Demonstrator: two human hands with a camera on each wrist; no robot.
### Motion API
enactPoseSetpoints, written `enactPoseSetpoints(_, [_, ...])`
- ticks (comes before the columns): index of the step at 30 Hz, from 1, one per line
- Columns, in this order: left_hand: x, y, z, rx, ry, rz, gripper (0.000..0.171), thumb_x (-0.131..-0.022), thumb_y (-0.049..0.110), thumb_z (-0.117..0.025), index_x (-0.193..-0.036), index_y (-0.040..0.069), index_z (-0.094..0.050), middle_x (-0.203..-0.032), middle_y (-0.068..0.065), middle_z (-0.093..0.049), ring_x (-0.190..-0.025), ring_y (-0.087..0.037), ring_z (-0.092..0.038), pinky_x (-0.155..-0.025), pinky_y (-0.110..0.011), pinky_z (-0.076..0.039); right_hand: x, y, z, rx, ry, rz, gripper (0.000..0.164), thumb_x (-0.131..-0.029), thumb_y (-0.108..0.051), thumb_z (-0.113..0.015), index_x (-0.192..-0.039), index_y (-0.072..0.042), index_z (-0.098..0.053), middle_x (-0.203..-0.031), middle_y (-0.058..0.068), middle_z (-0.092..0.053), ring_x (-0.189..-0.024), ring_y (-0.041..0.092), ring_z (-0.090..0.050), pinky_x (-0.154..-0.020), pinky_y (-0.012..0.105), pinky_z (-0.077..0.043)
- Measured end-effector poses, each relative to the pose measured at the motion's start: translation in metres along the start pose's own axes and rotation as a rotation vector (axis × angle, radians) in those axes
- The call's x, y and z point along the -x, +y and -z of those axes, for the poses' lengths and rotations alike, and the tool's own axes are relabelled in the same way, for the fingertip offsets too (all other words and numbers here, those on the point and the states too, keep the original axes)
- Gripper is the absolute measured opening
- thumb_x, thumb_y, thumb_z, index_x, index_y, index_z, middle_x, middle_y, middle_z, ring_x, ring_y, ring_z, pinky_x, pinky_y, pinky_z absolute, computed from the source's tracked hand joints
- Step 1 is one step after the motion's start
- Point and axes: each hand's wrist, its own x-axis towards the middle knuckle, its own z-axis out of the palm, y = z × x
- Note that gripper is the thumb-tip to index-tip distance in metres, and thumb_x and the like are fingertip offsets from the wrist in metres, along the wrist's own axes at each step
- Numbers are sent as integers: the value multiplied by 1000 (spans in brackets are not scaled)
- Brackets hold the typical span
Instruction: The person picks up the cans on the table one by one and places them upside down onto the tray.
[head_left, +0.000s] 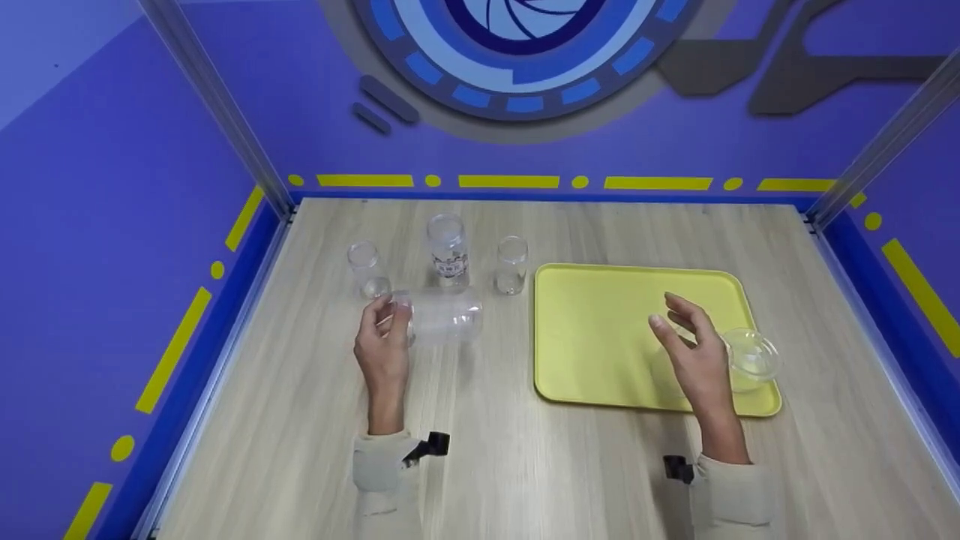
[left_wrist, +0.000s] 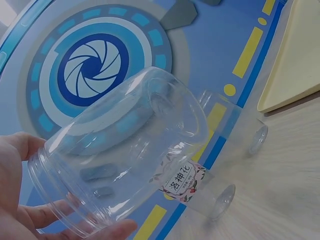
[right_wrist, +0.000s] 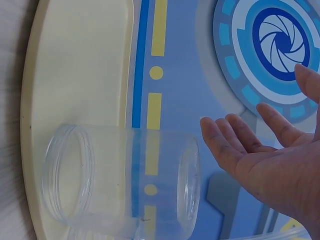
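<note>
My left hand (head_left: 384, 349) grips a large clear plastic jar (head_left: 448, 315) by its threaded mouth end, thumb on one side and fingers on the other. The jar lies sideways in the air, its base pointing right. My right hand (head_left: 699, 367) hovers over the yellow tray (head_left: 600, 330), fingers spread and holding nothing. Beside it, another clear jar (right_wrist: 135, 175) stands mouth down on the tray. In the head view that hand partly hides the clear plastic (head_left: 754, 356) at the tray's right end.
Behind the held jar stands a clear container (head_left: 448, 251) with a printed label. A small clear glass (head_left: 365, 259) is to its left, and a similar one (head_left: 512, 262) to its right. Blue panels (head_left: 525, 161) wall the table (head_left: 495, 465) at the back and sides.
</note>
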Motion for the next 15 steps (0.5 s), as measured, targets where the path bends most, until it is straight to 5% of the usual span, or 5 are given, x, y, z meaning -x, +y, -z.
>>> enactPoseSetpoints(15, [4,4,-5,3,-3,-2,43,-101,31,-69,-136,6,-68,-124,-14,-69,-109,-28,-69,-84,-40,-58,-1,-4,-5,-12,-21,15,57,-106,-25,-68,-155,-4,-50,-156,13,-50,-143,28,-47,-117,49,-37])
